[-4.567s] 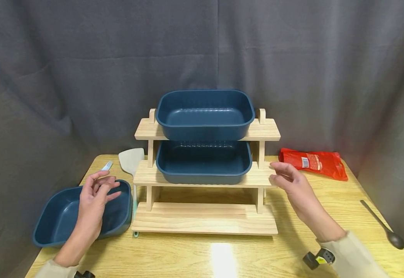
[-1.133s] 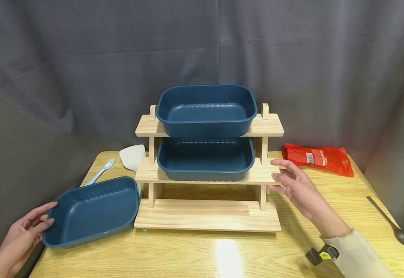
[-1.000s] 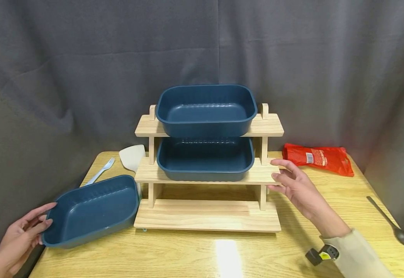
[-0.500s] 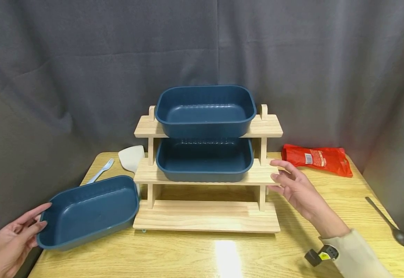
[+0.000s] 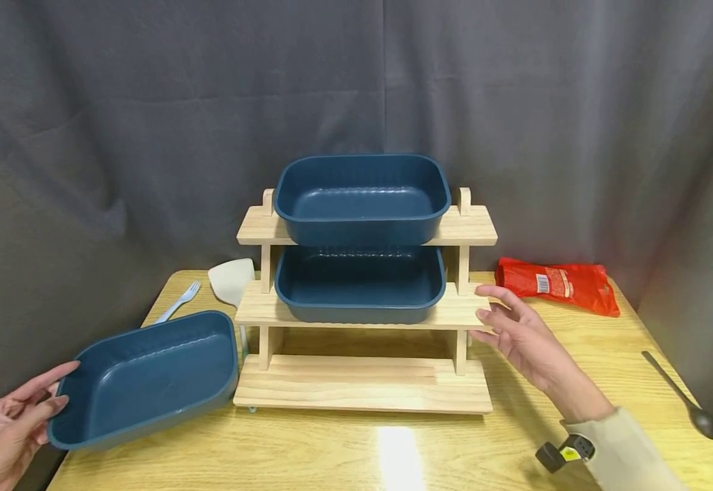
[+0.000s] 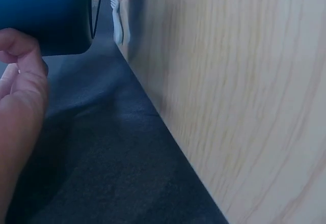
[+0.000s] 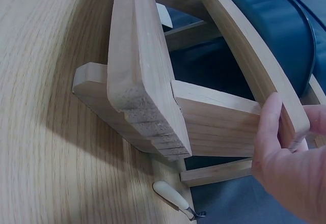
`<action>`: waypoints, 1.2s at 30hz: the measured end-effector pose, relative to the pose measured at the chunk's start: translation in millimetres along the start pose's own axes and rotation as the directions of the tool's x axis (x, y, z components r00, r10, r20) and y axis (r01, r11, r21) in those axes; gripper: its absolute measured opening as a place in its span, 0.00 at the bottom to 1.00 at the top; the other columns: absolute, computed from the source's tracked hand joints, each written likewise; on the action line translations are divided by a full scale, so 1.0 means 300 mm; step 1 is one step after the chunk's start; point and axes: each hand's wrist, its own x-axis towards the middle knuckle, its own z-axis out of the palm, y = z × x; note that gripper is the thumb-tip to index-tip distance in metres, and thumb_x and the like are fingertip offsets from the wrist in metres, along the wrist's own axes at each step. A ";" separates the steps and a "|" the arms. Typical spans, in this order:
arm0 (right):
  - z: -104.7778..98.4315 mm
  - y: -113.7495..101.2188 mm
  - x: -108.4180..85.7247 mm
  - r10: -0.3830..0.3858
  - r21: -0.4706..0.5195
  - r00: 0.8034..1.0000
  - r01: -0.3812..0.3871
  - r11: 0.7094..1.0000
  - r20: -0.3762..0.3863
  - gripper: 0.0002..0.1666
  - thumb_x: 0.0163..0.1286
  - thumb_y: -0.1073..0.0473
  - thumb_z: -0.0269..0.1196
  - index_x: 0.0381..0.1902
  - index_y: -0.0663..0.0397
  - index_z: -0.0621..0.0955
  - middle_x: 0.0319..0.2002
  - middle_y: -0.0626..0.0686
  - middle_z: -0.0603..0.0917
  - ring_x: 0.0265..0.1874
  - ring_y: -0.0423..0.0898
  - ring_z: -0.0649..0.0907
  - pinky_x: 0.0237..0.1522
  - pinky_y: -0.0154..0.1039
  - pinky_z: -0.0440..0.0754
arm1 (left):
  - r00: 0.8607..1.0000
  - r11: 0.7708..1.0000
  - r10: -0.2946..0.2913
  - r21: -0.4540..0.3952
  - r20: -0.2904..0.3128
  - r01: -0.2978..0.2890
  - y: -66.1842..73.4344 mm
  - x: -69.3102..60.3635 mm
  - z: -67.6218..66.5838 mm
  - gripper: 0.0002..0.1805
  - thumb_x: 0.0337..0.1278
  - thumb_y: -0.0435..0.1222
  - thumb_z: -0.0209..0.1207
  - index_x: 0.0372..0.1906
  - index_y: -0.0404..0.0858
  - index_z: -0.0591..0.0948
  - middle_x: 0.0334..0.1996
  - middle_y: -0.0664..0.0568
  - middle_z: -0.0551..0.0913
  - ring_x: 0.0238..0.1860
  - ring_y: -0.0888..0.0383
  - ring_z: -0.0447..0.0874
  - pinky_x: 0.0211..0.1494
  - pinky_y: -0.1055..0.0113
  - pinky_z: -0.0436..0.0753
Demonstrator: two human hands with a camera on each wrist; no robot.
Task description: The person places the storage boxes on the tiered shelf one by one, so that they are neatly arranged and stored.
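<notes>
My left hand (image 5: 7, 429) grips the left end of a dark blue rectangular bin (image 5: 154, 375), thumb at the rim. In the left wrist view, curled fingers touch the outer wall of that bin (image 6: 51, 10). Its left end reaches past the table's left edge; whether its base is lifted I cannot tell. My right hand (image 5: 528, 341) pinches the right end of the middle board of a three-tier wooden shelf (image 5: 362, 392). The right wrist view shows the thumb and fingers (image 7: 270, 127) on opposite faces of that board.
Matching blue bins stand on the top tier (image 5: 362, 232) and middle tier (image 5: 362, 315). A light blue fork (image 5: 178, 302) and white spatula (image 5: 232, 281) lie behind the left bin. At right are a red packet (image 5: 562, 286) and a black spoon (image 5: 703, 421). Grey curtains surround the table.
Earlier my left hand hovered over the left bin; it has since taken hold of its left end. Over the last second hand and bin have shifted left. My right hand stays at the shelf.
</notes>
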 end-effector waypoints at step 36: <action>-0.003 0.003 -0.002 0.000 0.015 1.000 0.000 1.000 -0.001 0.20 0.85 0.71 0.57 0.69 0.53 0.75 0.57 0.53 0.73 0.46 0.41 0.87 0.58 0.44 0.86 | 0.980 1.000 -0.002 0.026 0.197 -0.003 0.074 -0.022 0.094 0.31 0.79 0.16 0.50 0.71 0.47 0.85 0.39 0.59 0.78 0.18 0.53 0.61 0.20 0.69 0.75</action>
